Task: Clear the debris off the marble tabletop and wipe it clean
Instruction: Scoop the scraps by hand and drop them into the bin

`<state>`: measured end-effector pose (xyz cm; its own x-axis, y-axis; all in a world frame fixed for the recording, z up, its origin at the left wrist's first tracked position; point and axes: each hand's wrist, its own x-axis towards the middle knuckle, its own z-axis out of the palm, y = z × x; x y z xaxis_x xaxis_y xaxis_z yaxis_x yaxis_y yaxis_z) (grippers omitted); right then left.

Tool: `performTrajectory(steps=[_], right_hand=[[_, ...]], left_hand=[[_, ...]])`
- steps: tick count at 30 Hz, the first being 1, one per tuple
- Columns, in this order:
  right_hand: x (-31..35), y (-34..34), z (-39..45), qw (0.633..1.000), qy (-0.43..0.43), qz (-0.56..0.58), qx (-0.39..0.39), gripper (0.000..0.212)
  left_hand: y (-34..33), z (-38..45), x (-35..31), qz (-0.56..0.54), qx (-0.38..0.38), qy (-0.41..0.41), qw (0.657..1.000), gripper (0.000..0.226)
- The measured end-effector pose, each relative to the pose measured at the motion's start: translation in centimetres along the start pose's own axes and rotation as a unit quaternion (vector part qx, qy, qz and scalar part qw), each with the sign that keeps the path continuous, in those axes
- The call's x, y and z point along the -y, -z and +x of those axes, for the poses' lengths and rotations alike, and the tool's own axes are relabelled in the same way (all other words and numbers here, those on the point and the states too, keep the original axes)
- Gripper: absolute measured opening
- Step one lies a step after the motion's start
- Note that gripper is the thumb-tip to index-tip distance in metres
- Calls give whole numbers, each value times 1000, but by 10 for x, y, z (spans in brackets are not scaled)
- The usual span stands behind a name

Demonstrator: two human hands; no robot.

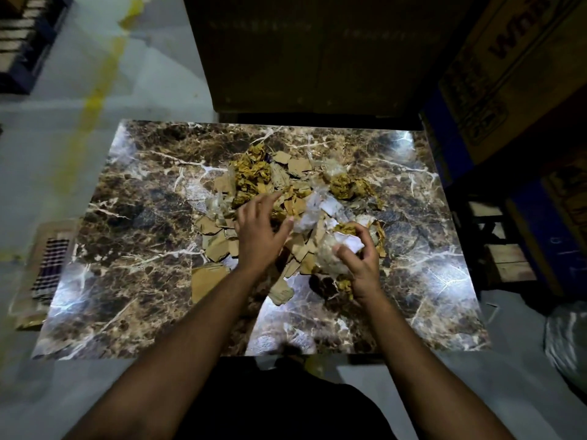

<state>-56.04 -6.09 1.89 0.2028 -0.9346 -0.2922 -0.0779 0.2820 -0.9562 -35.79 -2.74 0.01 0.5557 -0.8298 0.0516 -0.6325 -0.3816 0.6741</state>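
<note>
A glossy brown marble tabletop (133, 192) fills the middle of the head view. A heap of debris (254, 176) lies at its centre: torn cardboard scraps, crumpled golden-yellow paper and clear plastic wrap. My left hand (259, 230) hovers over the heap's near left part with fingers spread, holding nothing. To the right, my right hand (360, 265) curls around a crumpled white paper and plastic wad (347, 242) at the heap's near right side. A larger flat cardboard piece (206, 277) lies left of my left forearm.
Big cardboard boxes (495, 77) stand behind and to the right of the table. A striped cloth on cardboard (47, 268) lies on the floor at the left. A plastic bag (565, 338) sits on the floor at the lower right. Pale floor surrounds the table.
</note>
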Motion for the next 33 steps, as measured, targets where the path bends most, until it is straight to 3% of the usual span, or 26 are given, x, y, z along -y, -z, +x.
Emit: performTrajectory(steps=[3,6,9,14,16,18,23,27,30,33], right_hand=[[-7,16,0,999,-8,19,-25,58],[-15,25,-2,1000,-13,11,-25,54],[-19,33,-4,999,-22,7,-40,59],[-15,55,-6,997,-56,4,-44,52],[-11,70,-4,995,-94,19,-1,52],[-5,83,-4,991,-118,4,56,65],[6,93,-9,985,-125,-27,119,69],[9,91,-13,983,-135,-23,123,67],[5,91,-14,985,-136,-29,100,69],[8,90,-17,991,-107,-35,73,58]], left_hand=[[-21,20,-4,131,154,-32,979,77],[-45,26,-13,193,230,-29,953,84],[-61,17,-21,247,213,-50,944,78],[-75,14,-28,237,159,-61,957,66],[-76,13,-27,221,149,-64,962,68],[-78,12,-26,216,151,-74,962,74],[-80,19,-34,280,169,-201,923,87],[-84,27,-43,241,240,-175,924,58],[-83,32,-40,201,212,-200,935,42],[-72,29,-38,92,145,-200,965,31]])
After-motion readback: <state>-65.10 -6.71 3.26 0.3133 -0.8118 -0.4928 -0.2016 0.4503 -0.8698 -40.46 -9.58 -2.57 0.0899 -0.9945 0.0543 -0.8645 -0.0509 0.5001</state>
